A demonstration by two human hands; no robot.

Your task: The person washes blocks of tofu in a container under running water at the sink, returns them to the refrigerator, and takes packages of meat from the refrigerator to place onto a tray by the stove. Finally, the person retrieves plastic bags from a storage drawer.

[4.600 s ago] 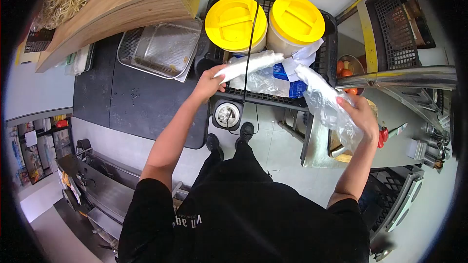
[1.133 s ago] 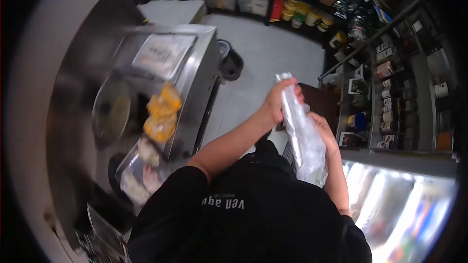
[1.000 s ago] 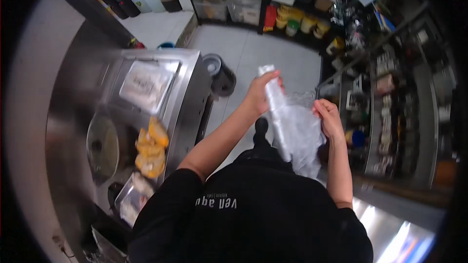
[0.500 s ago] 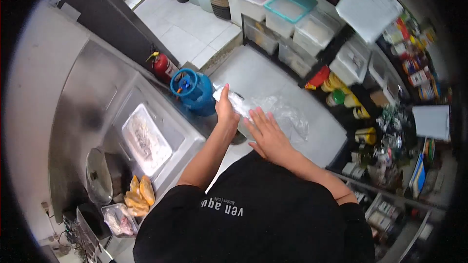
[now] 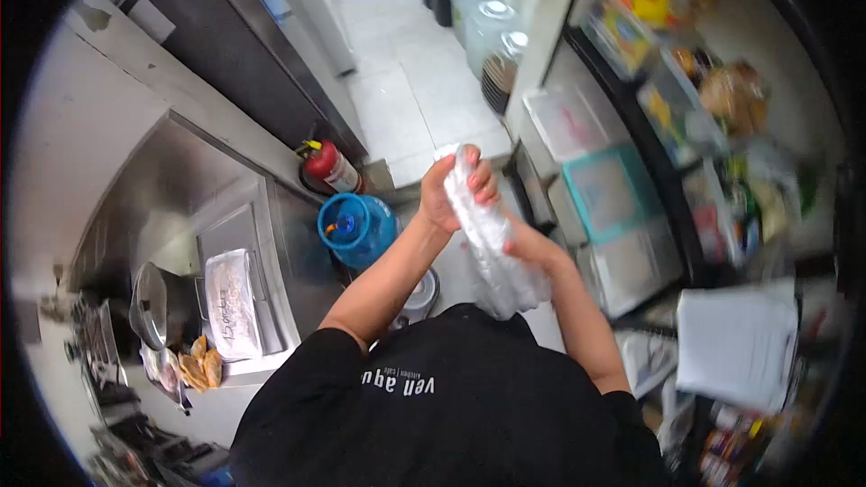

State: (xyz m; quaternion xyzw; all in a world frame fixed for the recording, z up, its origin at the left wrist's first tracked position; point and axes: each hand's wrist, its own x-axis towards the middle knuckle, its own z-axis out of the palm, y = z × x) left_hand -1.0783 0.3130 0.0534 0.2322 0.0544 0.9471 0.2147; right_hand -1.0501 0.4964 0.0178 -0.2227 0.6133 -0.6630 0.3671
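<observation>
A roll of clear plastic bags (image 5: 478, 221) hangs in front of my chest, its lower end loose and blurred. Wrapped round the roll's upper part is my left hand (image 5: 458, 188), its fingers closed. My right hand (image 5: 530, 245) is at the roll's right side, lower down, with its fingers bent against the plastic; part of it is hidden behind the roll.
A blue gas cylinder (image 5: 359, 230) and a red fire extinguisher (image 5: 336, 168) stand left of my hands. Farther left, a steel counter (image 5: 293, 307) holds a labelled white package (image 5: 233, 305). Shelves with lidded containers (image 5: 609, 191) and a hanging clipboard (image 5: 735, 347) are at the right.
The view has turned toward the doorway and shelves. My right hand, flat with spread fingers half a second ago, is now bent against the roll. The loose plastic is gathered lower, nearer my chest.
</observation>
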